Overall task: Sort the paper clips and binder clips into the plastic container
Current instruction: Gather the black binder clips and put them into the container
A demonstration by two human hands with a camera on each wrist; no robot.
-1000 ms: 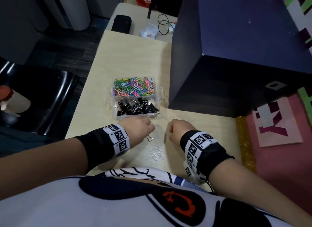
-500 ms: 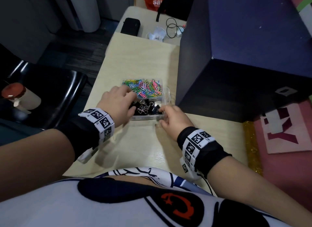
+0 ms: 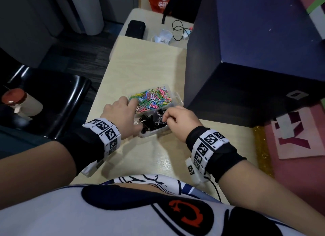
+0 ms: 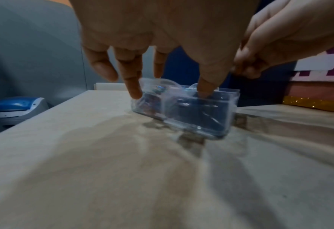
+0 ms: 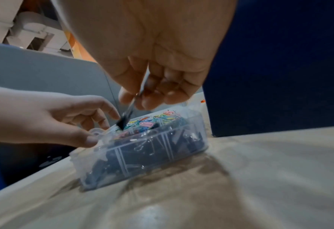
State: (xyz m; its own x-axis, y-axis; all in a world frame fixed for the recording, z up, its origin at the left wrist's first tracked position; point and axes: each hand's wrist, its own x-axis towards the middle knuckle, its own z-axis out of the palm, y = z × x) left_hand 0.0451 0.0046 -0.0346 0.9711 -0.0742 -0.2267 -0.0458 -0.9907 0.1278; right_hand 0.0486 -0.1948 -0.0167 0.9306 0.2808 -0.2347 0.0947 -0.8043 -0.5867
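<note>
Over one plastic container (image 3: 153, 133), right hand (image 3: 177, 120) pinches one binder clip (image 5: 123, 120).

The right hand (image 5: 152, 86) pinches a small black binder clip (image 5: 125, 118) by its wire handle above the clear plastic divided container (image 5: 142, 151), whose rim the left hand (image 5: 50, 119) touches.

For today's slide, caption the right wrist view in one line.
Right hand pinches a binder clip above the plastic container steadied by the left hand.
</note>
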